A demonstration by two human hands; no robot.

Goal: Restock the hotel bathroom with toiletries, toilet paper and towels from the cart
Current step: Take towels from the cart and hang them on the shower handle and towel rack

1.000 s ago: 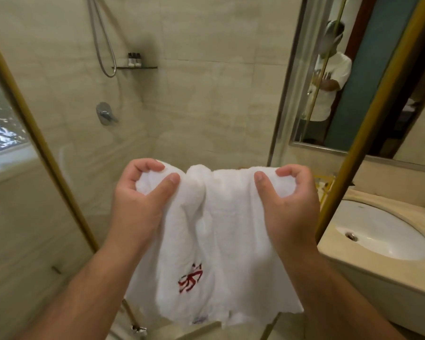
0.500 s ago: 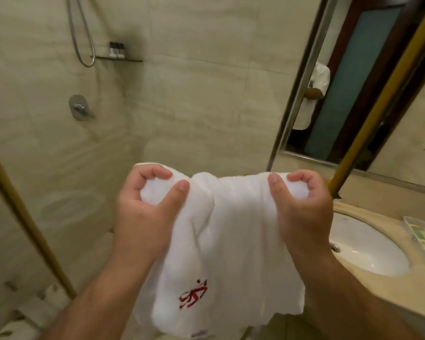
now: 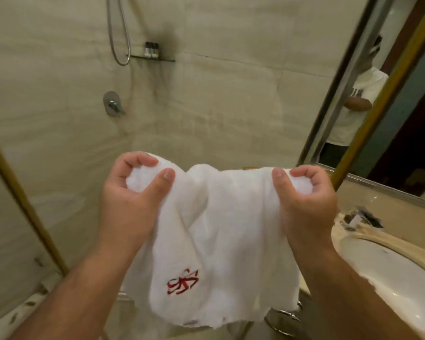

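A white towel [image 3: 221, 231] with a red embroidered logo [image 3: 182, 282] hangs in front of me. My left hand [image 3: 130, 200] pinches its top left corner between thumb and fingers. My right hand [image 3: 307, 202] grips the top right corner the same way. The towel's top edge sags a little between the two hands, and its lower edge hangs free just above a chrome ring [image 3: 282, 320]. Three small dark toiletry bottles [image 3: 151, 49] stand on a glass shower shelf [image 3: 155, 58] on the far wall.
The shower's beige tiled wall carries a hose [image 3: 118, 33] and mixer valve [image 3: 112, 104]. Gold door frames stand at left [image 3: 25, 207] and right [image 3: 378, 99]. A white sink [image 3: 390, 278] sits in the counter at right, below a mirror [image 3: 368, 94] reflecting a person.
The view has swung slightly, shifting the shower wall and mirror in frame. Both hands keep the same hold on the towel, now spread a little wider apart.
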